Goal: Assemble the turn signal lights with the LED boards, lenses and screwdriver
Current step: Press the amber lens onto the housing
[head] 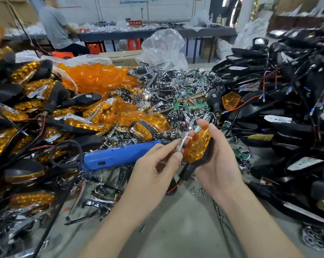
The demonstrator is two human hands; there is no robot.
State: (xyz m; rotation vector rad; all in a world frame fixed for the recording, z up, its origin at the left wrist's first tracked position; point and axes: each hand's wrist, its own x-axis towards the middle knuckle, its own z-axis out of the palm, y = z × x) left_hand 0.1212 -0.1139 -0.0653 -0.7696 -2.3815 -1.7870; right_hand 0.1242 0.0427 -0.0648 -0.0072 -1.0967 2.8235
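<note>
On grey worktable, workshop room, one person seated at far table: four uncountable heaps: black housings right, assembled signals left, amber lenses and chrome reflectors behind. One blue screwdriver lies centre. Right hand grips one turn signal beside its tip; left hand pinches small silvery piece against it.
</note>
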